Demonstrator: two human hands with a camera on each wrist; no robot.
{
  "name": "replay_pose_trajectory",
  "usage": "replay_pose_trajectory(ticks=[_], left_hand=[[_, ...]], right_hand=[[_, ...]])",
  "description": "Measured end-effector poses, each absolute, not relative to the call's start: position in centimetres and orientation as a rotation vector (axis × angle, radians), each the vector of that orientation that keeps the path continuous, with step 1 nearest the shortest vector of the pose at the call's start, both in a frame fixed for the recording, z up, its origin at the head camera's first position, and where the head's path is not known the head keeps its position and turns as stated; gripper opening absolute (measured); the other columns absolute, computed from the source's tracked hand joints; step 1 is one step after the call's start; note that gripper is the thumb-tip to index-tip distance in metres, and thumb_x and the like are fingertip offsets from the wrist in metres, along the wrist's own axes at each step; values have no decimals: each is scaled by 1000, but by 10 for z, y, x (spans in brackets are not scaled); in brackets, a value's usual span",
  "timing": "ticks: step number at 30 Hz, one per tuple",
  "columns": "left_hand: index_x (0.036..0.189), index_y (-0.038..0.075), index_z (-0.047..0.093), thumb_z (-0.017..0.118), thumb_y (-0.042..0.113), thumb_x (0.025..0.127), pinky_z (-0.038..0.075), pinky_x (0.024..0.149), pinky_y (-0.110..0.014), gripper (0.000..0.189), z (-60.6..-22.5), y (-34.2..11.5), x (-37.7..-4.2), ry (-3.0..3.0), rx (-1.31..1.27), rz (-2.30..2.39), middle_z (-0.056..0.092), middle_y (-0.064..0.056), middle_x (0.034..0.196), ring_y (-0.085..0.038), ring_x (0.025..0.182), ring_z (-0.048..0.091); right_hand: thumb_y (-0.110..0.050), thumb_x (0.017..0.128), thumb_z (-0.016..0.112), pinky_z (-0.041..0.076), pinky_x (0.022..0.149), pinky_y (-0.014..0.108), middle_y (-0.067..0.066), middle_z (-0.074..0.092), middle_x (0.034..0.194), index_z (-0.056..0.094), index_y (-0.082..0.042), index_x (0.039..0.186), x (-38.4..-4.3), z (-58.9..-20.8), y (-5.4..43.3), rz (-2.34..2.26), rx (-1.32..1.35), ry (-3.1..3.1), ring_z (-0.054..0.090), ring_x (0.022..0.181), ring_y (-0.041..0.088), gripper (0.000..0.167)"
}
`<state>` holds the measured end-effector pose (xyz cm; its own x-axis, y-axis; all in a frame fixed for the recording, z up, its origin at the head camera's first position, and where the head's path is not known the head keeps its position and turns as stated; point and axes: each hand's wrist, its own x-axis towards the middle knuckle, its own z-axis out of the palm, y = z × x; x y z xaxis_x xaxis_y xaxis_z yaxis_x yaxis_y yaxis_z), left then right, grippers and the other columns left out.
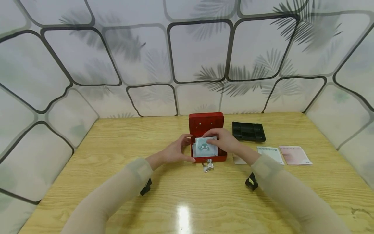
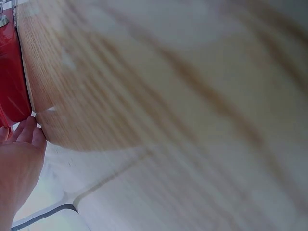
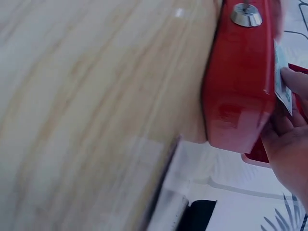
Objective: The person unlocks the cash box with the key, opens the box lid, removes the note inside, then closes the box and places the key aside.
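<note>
A red cash box (image 1: 211,158) stands on the table with its lid raised at the back. Inside lies a pale note sheet (image 1: 208,151) printed with a blue-green cartoon figure, over other light sheets. My left hand (image 1: 174,150) holds the box's left side, thumb at the front corner and fingers near the rear one. In the left wrist view, those fingertips touch the red box (image 2: 13,82). My right hand (image 1: 223,140) pinches the cartoon sheet at its right, thumb on its face; the right wrist view shows the sheet (image 3: 283,79) between thumb and fingers.
Keys (image 1: 206,169) hang at the box's front lock. Behind and right sits a black compartment tray (image 1: 248,131). Farther right lie a greenish note sheet (image 1: 270,154) and a pink one (image 1: 295,155); another pale sheet (image 1: 239,160) is partly under my right forearm. A patterned backdrop (image 1: 201,52) rises behind.
</note>
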<state>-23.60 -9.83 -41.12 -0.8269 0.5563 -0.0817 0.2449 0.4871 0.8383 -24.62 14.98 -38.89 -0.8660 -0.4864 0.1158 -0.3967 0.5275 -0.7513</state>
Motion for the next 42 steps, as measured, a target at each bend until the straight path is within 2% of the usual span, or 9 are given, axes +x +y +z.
replay_pose_trajectory(ticks=[7, 12, 16, 25, 35, 42], left_hand=[[147, 14, 28, 86, 25, 76, 28, 112, -40, 92, -410, -98, -235, 2397, 628, 1265, 42, -11, 145, -26, 134, 40], [147, 13, 28, 86, 24, 75, 27, 112, -40, 93, -412, -98, -237, 2404, 628, 1264, 43, -11, 145, -25, 134, 40], [146, 12, 28, 87, 22, 75, 27, 112, -40, 93, -412, -98, -237, 2398, 645, 1277, 43, -11, 145, -25, 134, 40], [146, 13, 28, 86, 23, 75, 26, 112, -40, 92, -410, -98, -236, 2392, 639, 1269, 43, -9, 146, -24, 135, 39], [146, 12, 27, 86, 23, 76, 26, 113, -41, 92, -412, -98, -238, 2392, 664, 1257, 42, -11, 147, -26, 135, 39], [147, 12, 27, 85, 24, 77, 25, 113, -42, 92, -412, -99, -238, 2385, 667, 1257, 41, -12, 147, -26, 136, 38]], right_hand=[[-7, 94, 64, 48, 62, 31, 12, 65, 111, 68, -5, 114, -242, -370, 158, -1347, -631, 2660, 56, 76, 21, 20], [-7, 94, 64, 46, 59, 33, 12, 64, 113, 68, -5, 115, -236, -355, 168, -1367, -628, 2668, 52, 69, 25, 21], [-10, 95, 64, 42, 57, 29, 13, 62, 115, 67, -6, 117, -231, -348, 181, -1362, -625, 2665, 49, 65, 30, 23], [-6, 92, 66, 51, 66, 26, 14, 65, 114, 68, -3, 114, -211, -336, 216, -1345, -682, 2718, 60, 83, 21, 23], [-8, 94, 65, 50, 65, 25, 18, 63, 118, 66, -1, 117, -182, -340, 261, -1289, -637, 2752, 59, 81, 12, 25], [-7, 94, 64, 51, 61, 30, 20, 63, 114, 65, 0, 117, -169, -355, 278, -1248, -586, 2720, 61, 75, 13, 24]])
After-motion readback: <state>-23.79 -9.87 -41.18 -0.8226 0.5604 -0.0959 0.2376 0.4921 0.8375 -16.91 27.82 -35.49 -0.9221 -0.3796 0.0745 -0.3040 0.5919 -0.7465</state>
